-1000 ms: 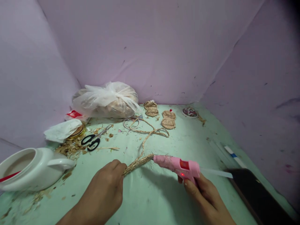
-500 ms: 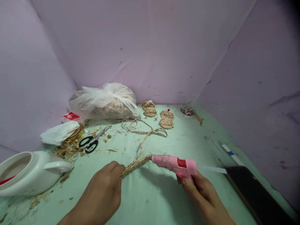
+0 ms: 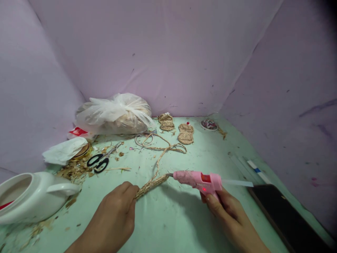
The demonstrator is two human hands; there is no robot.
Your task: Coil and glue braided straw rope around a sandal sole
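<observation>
My left hand [image 3: 116, 211] is closed on a flat piece of braided straw cord [image 3: 152, 184], which juts out to the right of the fingers. A loose length of the same cord [image 3: 158, 163] runs from it up the table and loops back. In my right hand [image 3: 226, 211] is a pink hot glue gun [image 3: 197, 179] with a red light lit and a clear glue stick [image 3: 235, 182] sticking out behind. The gun's metal nozzle is at the right end of the braided piece. My left fingertips are hidden behind the hand.
Black-handled scissors [image 3: 101, 161], a white pot [image 3: 34, 196] and straw scraps lie left. At the back are a tied plastic bag [image 3: 116, 114], two woven straw pieces [image 3: 185, 134] [image 3: 166, 122] and a small dish [image 3: 209, 125]. A dark phone-like slab [image 3: 284, 214] lies right.
The glue gun has shifted slightly right and up along the braided piece's end. My left hand keeps its grip. The whole view has slid a little left.
</observation>
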